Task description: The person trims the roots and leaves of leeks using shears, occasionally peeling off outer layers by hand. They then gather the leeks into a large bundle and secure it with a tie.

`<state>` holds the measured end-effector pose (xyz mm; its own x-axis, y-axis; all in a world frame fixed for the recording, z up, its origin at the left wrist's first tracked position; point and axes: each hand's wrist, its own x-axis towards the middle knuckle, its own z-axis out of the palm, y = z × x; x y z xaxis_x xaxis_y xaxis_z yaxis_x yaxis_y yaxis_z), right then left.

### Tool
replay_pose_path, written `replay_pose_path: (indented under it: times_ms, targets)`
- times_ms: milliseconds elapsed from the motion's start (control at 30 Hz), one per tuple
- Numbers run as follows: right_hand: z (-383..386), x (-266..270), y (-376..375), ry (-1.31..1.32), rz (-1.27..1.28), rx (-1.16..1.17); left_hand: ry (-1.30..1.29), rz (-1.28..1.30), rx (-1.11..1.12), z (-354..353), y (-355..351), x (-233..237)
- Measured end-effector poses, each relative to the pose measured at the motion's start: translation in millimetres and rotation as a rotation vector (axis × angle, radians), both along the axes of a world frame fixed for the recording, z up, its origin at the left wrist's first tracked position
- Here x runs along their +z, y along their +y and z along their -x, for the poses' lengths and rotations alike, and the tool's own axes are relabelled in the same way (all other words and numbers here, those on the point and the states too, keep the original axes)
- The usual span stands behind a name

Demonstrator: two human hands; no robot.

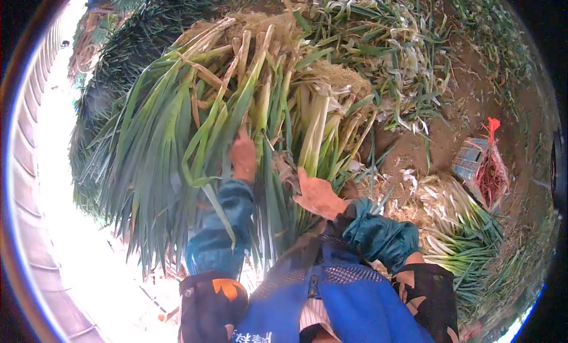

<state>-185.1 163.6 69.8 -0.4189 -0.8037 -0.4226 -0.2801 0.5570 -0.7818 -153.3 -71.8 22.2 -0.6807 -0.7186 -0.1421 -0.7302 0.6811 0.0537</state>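
A large heap of long green onions point(171, 124) lies in front of me, their pale stalks and roots pointing away and their green leaves hanging towards me. My left hand point(243, 156) is in among the stalks at the middle of the heap, its fingers closed against a green onion and partly hidden by leaves. To its right, my right hand point(319, 196) is beside a thicker clump of stalks point(315, 130), with thumb and fingers apart. A limp grey-brown strip point(285, 168), perhaps a withered leaf, hangs between the hands.
Cleaned green onions point(461, 224) with white stalks lie in a pile on the right. Beyond them stands a bag point(485, 168) with red strings. Peeled leaf scraps point(384, 53) cover the soil at the back. More dark green onions point(142, 41) are stacked at the far left.
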Motion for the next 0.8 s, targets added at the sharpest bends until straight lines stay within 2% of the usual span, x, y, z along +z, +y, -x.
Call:
replay_pose_path:
  times_ms: [100, 200, 333, 433, 533, 567, 700, 800]
  targets:
    - [4, 3, -4, -0.011, -0.023, -0.007, 0.522, 0.206, -0.384, -13, 35, 35]
    - [-8, 18, 7, -0.021, -0.027, 0.031, 0.517, -0.148, -0.244, -43, 47, 22]
    - [-9, 3, 8, 0.028, -0.04, 0.037, 0.395, 0.021, -0.354, -45, 48, 0]
    - [13, -5, -9, 0.132, 0.088, -0.002, 0.282, 0.156, -0.404, -15, 50, 2]
    - [30, -17, -13, 0.099, -0.014, -0.094, 0.101, 0.286, -0.355, 2, 45, -13]
    - [33, -21, -6, 0.045, 0.015, -0.129, 0.04, 0.241, -0.353, 1, 41, -16]
    - [36, 10, 27, -0.042, -0.055, -0.176, 0.416, 0.155, -0.446, 18, 43, 26]
    - [29, 4, 29, -0.022, -0.117, -0.12, 0.318, 0.195, -0.424, 58, 22, 18]
